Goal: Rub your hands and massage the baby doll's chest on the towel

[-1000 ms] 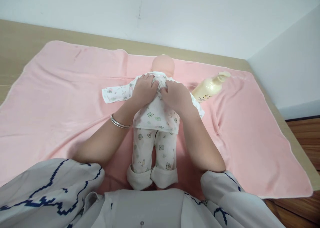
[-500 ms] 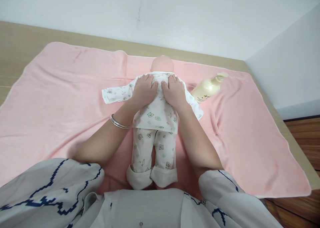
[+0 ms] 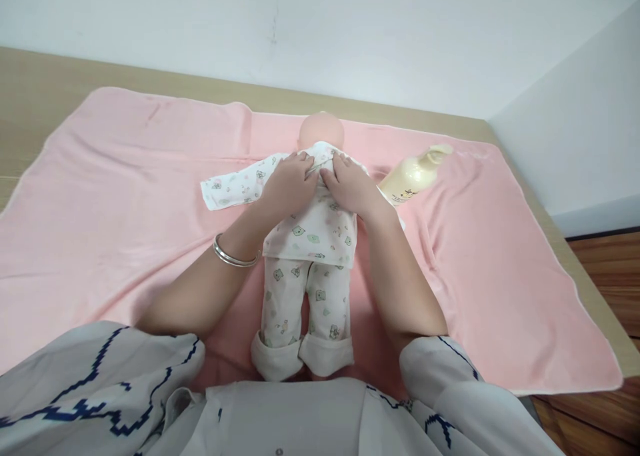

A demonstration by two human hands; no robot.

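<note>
A baby doll lies on a pink blanket, its bald head away from me and no face showing. It wears a white printed top and matching trousers with turned-up cuffs. My left hand rests on the upper left of the top, fingers extended and slightly bent. On the upper right, my right hand lies palm down, also open, its thumb close to the left one. Between the hands the cloth is creased near the neckline. A cream pump bottle lies tilted beyond my right hand.
The pink blanket covers most of the wooden table, with some wrinkles. A white wall rises behind, meeting another at the right. Brown wooden boards show past the table's right edge.
Both hands have shifted slightly on the upper back, with fingers more bent. The top has bunched into a fold near the neckline. The bottle stays where it was.
</note>
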